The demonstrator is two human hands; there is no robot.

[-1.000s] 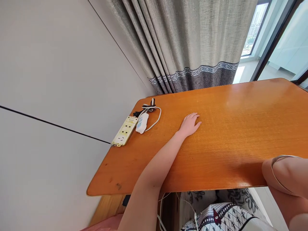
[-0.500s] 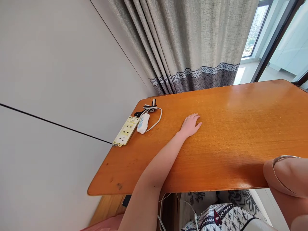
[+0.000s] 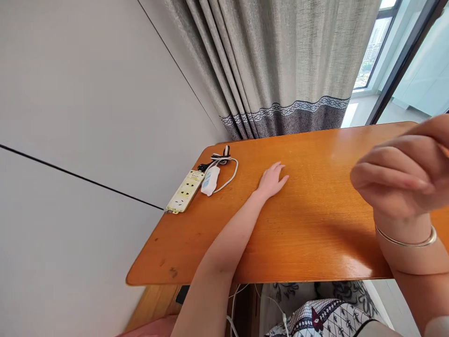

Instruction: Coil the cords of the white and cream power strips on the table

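- The left hand (image 3: pixel 271 180) lies palm down on the table (image 3: pixel 315 187), between its middle and its far left corner, with the fingers a little spread and the thumb standing apart from them; its forearm crosses the near edge.
- The right hand (image 3: pixel 403 173) is held up above the right part of the table, fingers folded in toward the palm like a loose fist; whether anything is inside it cannot be told. A thin bracelet (image 3: pixel 407 242) circles that wrist.
- Nearest the left hand, to its left and apart from its fingers, a small white socket block (image 3: pixel 210 181) lies near the far left corner of the table.
- A white cord (image 3: pixel 235 173) loops out on the right side of that block, toward the left hand but not touching it.
- Just beyond the block, a black cord (image 3: pixel 224 158) is bunched up with the white one, and a black plug (image 3: pixel 204 167) lies by the left edge.
- The power strip (image 3: pixel 185 191) lies along the left edge, just beside the block and farther from both hands, its sockets facing up.
- Past the left edge stands a pale wall (image 3: pixel 87 93); past the far edge hangs a gray curtain (image 3: pixel 291 56), with a window (image 3: pixel 373 51) to its right.
- Below the near edge are patterned cloth (image 3: pixel 326 320) and white cables (image 3: pixel 233 306).
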